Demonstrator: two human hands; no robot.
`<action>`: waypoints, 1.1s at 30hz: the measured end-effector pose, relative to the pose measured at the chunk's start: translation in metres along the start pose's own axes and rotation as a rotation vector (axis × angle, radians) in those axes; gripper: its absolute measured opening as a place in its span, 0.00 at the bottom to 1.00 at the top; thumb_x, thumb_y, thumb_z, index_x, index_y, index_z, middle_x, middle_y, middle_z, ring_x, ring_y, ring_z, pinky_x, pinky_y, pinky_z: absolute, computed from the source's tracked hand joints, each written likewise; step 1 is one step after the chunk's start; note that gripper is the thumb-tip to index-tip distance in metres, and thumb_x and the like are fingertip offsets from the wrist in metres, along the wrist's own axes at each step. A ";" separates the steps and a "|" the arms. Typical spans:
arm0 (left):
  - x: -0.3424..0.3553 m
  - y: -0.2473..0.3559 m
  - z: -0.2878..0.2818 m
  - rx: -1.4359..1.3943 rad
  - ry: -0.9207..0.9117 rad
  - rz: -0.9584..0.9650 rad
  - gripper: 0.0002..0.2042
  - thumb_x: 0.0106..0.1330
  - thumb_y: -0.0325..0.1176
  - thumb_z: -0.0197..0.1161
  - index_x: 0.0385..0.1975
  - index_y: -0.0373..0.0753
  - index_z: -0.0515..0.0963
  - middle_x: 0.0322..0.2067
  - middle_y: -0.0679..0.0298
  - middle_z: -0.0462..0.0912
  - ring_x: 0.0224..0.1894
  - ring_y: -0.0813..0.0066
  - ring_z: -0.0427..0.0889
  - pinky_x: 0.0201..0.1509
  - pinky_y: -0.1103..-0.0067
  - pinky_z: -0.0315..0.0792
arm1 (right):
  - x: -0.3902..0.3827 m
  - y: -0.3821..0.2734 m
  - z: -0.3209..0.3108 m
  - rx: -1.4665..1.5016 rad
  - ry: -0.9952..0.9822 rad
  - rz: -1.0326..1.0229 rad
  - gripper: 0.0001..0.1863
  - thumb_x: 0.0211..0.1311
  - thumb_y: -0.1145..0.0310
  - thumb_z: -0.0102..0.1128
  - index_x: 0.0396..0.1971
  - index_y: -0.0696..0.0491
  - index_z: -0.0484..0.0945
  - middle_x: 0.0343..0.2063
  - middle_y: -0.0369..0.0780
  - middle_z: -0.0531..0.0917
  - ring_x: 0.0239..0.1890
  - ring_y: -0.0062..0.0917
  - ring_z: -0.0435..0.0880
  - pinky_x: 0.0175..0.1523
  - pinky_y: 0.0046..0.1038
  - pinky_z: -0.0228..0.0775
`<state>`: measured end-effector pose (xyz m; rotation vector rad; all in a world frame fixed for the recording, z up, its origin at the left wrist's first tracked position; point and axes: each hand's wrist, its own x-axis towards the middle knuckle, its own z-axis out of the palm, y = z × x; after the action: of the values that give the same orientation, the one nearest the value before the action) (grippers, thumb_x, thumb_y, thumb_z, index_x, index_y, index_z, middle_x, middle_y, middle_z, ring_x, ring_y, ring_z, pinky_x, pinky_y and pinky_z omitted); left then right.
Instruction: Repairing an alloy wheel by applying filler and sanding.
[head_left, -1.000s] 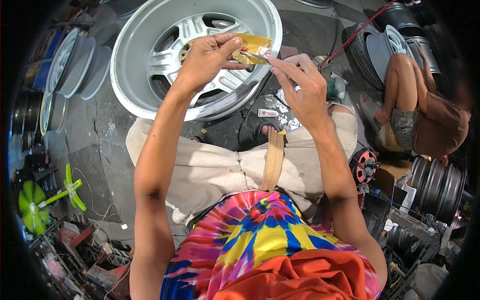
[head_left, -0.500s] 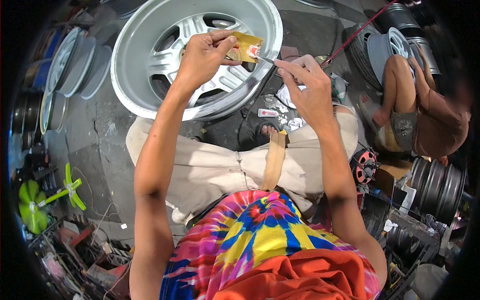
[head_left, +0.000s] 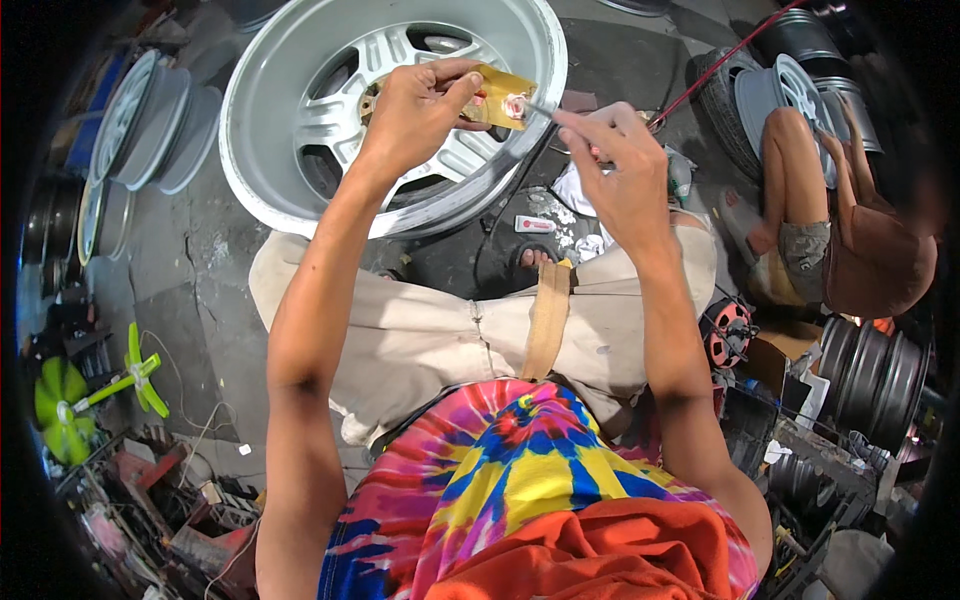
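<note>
My left hand (head_left: 412, 118) pinches a yellow-brown piece of card or sheet (head_left: 506, 84) between thumb and fingers, above a big silver wheel rim (head_left: 262, 170). On the sheet lies a dab of whitish and reddish paste (head_left: 515, 106). My right hand (head_left: 628, 175) grips a thin grey blade, like a small spatula (head_left: 541, 110), its tip at the paste. The blade looks blurred. Close to my foot, a small white and red tube (head_left: 535, 225) lies on the floor.
White cloth or paper (head_left: 575, 190) and pale scraps lie right of the tube. At the right a person (head_left: 870, 240) crouches by another rim (head_left: 790, 95) and a tyre (head_left: 718, 115). More rims (head_left: 160, 125) stand at left, above a green fan (head_left: 65, 410). A red hose (head_left: 725, 60) crosses the upper right.
The blade has shifted slightly right and up on the sheet, and the paste looks more spread and mixed. My right hand has turned slightly. The left keeps its hold on the sheet.
</note>
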<state>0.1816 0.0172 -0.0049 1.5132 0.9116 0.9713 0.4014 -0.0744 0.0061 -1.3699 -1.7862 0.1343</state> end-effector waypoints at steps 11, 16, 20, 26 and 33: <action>0.001 0.002 -0.006 -0.001 -0.006 -0.016 0.16 0.72 0.30 0.57 0.51 0.23 0.76 0.40 0.55 0.83 0.40 0.75 0.83 0.42 0.77 0.86 | 0.000 -0.003 -0.004 0.055 -0.128 -0.025 0.10 0.57 0.77 0.66 0.40 0.53 0.86 0.27 0.37 0.79 0.25 0.20 0.75 0.31 0.21 0.68; 0.001 0.006 -0.006 -0.041 -0.040 0.005 0.16 0.72 0.29 0.56 0.52 0.24 0.76 0.40 0.56 0.83 0.40 0.76 0.83 0.42 0.77 0.86 | 0.002 -0.001 -0.007 0.007 -0.021 -0.024 0.10 0.56 0.78 0.66 0.39 0.54 0.86 0.26 0.37 0.80 0.24 0.20 0.75 0.31 0.21 0.68; 0.001 0.002 -0.007 -0.029 0.003 0.007 0.15 0.71 0.29 0.57 0.50 0.24 0.77 0.38 0.54 0.84 0.37 0.74 0.85 0.39 0.79 0.85 | 0.001 -0.006 -0.011 0.077 -0.162 0.026 0.10 0.57 0.77 0.66 0.40 0.54 0.86 0.27 0.37 0.80 0.26 0.19 0.75 0.30 0.21 0.68; 0.000 0.005 -0.008 -0.032 -0.031 -0.004 0.15 0.71 0.30 0.58 0.50 0.24 0.77 0.38 0.55 0.84 0.37 0.75 0.85 0.38 0.79 0.85 | 0.005 -0.003 -0.010 0.088 -0.096 -0.012 0.09 0.57 0.77 0.66 0.38 0.53 0.87 0.25 0.37 0.79 0.27 0.22 0.76 0.32 0.23 0.68; -0.005 0.022 -0.016 0.013 -0.136 -0.026 0.16 0.71 0.33 0.60 0.52 0.27 0.78 0.37 0.59 0.84 0.37 0.79 0.83 0.39 0.81 0.84 | 0.003 0.016 -0.010 0.294 -0.166 0.192 0.08 0.61 0.72 0.65 0.39 0.55 0.86 0.21 0.35 0.78 0.24 0.15 0.71 0.30 0.21 0.63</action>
<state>0.1661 0.0157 0.0176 1.5548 0.8401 0.8343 0.4193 -0.0695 0.0052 -1.3418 -1.6847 0.6060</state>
